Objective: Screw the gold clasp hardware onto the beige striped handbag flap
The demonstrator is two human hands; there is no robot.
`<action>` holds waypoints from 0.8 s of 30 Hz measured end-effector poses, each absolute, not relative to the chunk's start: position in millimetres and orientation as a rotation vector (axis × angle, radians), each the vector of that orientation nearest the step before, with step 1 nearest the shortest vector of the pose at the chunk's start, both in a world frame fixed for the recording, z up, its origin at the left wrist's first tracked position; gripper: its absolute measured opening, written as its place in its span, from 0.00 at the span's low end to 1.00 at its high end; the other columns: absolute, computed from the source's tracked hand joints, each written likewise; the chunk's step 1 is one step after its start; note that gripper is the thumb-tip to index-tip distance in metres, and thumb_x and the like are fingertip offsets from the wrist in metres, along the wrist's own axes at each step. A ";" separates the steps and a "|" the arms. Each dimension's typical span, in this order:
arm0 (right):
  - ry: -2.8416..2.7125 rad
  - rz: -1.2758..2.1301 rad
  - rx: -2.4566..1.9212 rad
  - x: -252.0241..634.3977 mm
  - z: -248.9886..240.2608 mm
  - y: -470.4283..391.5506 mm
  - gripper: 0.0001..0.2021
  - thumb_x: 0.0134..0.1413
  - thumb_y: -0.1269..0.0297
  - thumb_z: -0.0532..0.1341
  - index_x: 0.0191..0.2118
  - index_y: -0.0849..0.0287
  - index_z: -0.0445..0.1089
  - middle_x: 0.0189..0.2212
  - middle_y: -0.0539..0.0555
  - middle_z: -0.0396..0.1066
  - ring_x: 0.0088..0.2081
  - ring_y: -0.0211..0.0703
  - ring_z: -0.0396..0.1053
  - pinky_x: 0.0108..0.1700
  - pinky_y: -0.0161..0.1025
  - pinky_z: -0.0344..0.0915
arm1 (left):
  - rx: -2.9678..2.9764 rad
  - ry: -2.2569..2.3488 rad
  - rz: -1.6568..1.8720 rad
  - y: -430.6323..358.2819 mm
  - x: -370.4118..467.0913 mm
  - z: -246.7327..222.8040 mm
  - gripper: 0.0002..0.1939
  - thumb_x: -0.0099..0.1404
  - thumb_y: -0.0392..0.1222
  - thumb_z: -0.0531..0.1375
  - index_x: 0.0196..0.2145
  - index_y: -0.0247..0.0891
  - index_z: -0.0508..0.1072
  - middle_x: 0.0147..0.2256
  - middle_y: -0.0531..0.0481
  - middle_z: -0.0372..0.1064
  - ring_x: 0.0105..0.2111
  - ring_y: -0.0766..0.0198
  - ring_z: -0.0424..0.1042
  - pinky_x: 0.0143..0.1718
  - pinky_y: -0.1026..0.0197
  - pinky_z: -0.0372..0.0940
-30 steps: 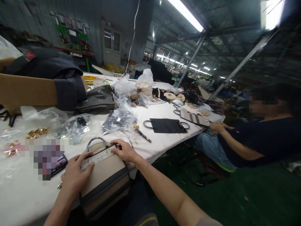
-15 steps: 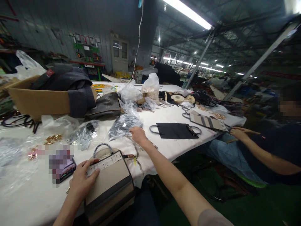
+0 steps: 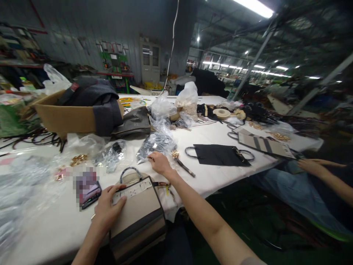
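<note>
A beige handbag (image 3: 138,213) with black trim and a dark looped handle (image 3: 130,168) leans at the table's near edge. My left hand (image 3: 111,208) grips it, thumb on the front panel and fingers over the top edge. My right hand (image 3: 159,162) is at the front edge of a clear plastic bag (image 3: 154,144) of dark pieces. Its fingers are pinched together, and whatever lies between them is too small to make out. Just right of that hand are small gold metal pieces (image 3: 175,154) and a dark narrow tool (image 3: 186,168).
A phone (image 3: 89,191) lies left of the handbag. Farther right is a flat black bag (image 3: 216,154) with looped handles. A cardboard box (image 3: 71,117) holding dark cloth stands back left. A co-worker's hands (image 3: 309,165) hold a striped bag panel (image 3: 264,143) at the right.
My right hand has moved left and nearer along the plastic bag, uncovering the gold pieces and dark tool. My left hand stays on the handbag. The view has turned left.
</note>
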State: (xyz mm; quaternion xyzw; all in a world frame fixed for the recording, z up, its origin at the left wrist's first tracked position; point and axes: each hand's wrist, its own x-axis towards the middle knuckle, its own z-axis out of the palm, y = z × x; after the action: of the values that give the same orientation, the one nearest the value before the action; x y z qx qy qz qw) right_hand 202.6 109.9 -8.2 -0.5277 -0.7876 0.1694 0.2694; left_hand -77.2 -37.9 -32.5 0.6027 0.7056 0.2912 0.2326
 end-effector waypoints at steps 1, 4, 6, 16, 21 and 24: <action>-2.128 0.468 -1.388 199.0 -5.3 113.8 0.13 0.75 0.68 0.63 0.52 0.56 0.87 0.52 0.61 0.84 0.54 0.53 0.79 0.58 0.45 0.72 | 1.655 1.947 0.798 -39.3 -75.3 -31.2 0.23 0.61 0.53 0.64 0.53 0.52 0.85 0.59 0.44 0.77 0.63 0.39 0.75 0.67 0.36 0.73; -2.201 0.502 -1.215 172.7 3.9 133.0 0.15 0.76 0.68 0.61 0.54 0.59 0.87 0.53 0.62 0.85 0.55 0.54 0.80 0.62 0.45 0.71 | 1.653 1.954 0.793 -42.4 -71.6 -30.7 0.22 0.63 0.50 0.64 0.54 0.51 0.85 0.60 0.44 0.76 0.65 0.39 0.74 0.68 0.35 0.72; -2.296 0.517 -1.150 144.0 9.3 150.9 0.16 0.76 0.68 0.60 0.55 0.59 0.86 0.55 0.62 0.85 0.56 0.52 0.79 0.63 0.44 0.70 | 1.645 1.949 0.790 -43.6 -70.5 -31.5 0.22 0.65 0.49 0.63 0.55 0.50 0.84 0.62 0.42 0.74 0.67 0.38 0.73 0.70 0.33 0.69; -2.513 0.602 -1.158 48.9 5.3 213.8 0.10 0.54 0.74 0.66 0.37 0.60 0.86 0.37 0.62 0.86 0.41 0.52 0.78 0.53 0.43 0.74 | 1.540 1.938 0.747 -56.2 -57.4 -11.5 0.23 0.67 0.40 0.65 0.58 0.51 0.84 0.66 0.40 0.71 0.69 0.40 0.70 0.70 0.35 0.63; -2.432 0.670 -1.188 48.5 1.7 219.3 0.08 0.50 0.78 0.69 0.33 0.62 0.86 0.35 0.63 0.86 0.39 0.53 0.78 0.52 0.46 0.73 | 1.512 1.943 0.783 -57.8 -54.4 -10.1 0.22 0.67 0.39 0.66 0.58 0.51 0.83 0.66 0.41 0.70 0.69 0.42 0.69 0.70 0.38 0.61; -2.335 0.678 -1.243 52.0 8.5 214.3 0.05 0.52 0.76 0.72 0.32 0.61 0.85 0.36 0.61 0.86 0.39 0.52 0.79 0.49 0.44 0.73 | 1.507 1.935 0.753 -58.3 -54.1 -8.1 0.22 0.68 0.40 0.66 0.59 0.51 0.83 0.67 0.40 0.69 0.70 0.40 0.67 0.70 0.36 0.60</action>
State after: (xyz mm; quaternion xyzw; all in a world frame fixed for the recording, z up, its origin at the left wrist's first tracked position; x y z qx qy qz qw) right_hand 52.0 214.3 8.5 -0.4456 -0.8371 0.2430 0.2040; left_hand -54.1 -58.3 -8.1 0.5632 0.7232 0.2813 0.2841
